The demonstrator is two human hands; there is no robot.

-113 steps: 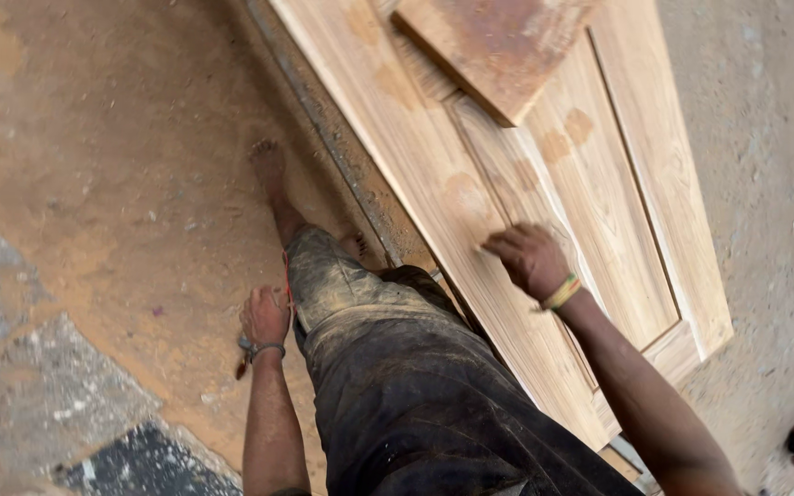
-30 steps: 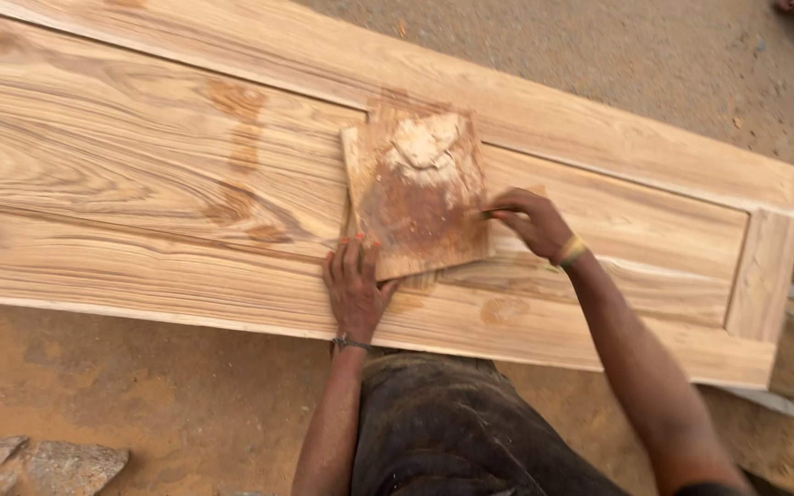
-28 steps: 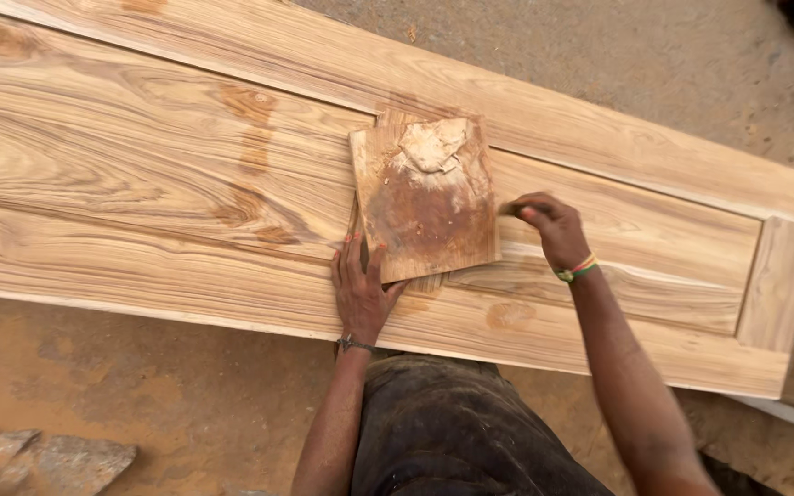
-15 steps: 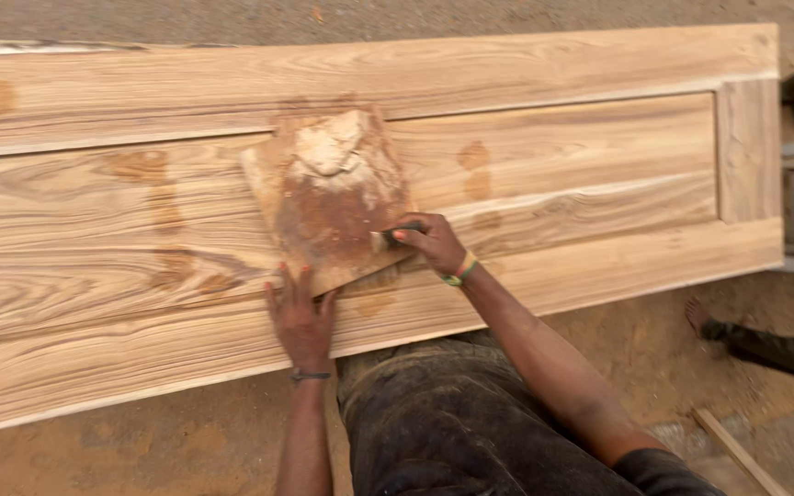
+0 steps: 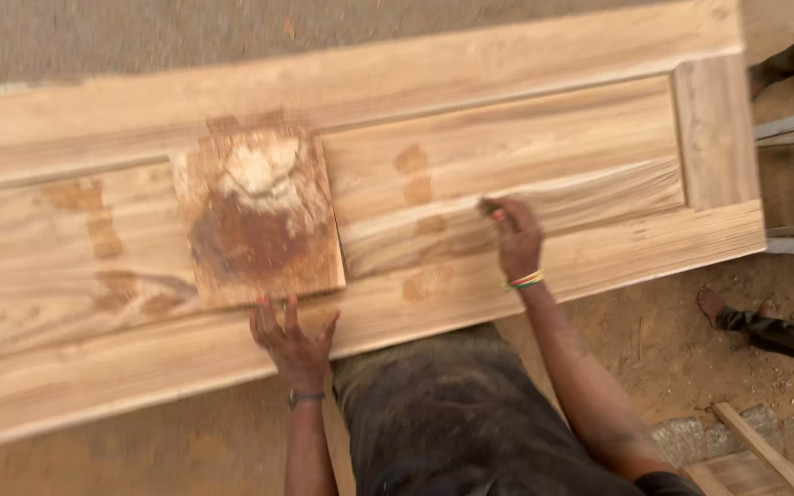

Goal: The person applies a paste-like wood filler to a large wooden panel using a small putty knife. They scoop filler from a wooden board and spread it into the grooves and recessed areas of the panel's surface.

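Sandy brown ground (image 5: pixel 94 459) lay beneath a long pale wooden door (image 5: pixel 526 73) stretched across the view, its recessed panel streaked with darker filler patches. On the panel sat a small square board (image 5: pixel 259 248) bearing a pale lump of putty (image 5: pixel 259 170). Flat and spread-fingered, the left hand (image 5: pixel 291 335) rested on the door's near rail, fingertips touching the board's lower edge. Further right, the right hand (image 5: pixel 515 237) was closed around a small dark tool (image 5: pixel 487 208), pressing it onto the panel. Another person's foot (image 5: pixel 714 303) showed at the right, near loose wooden strips (image 5: pixel 765 450).
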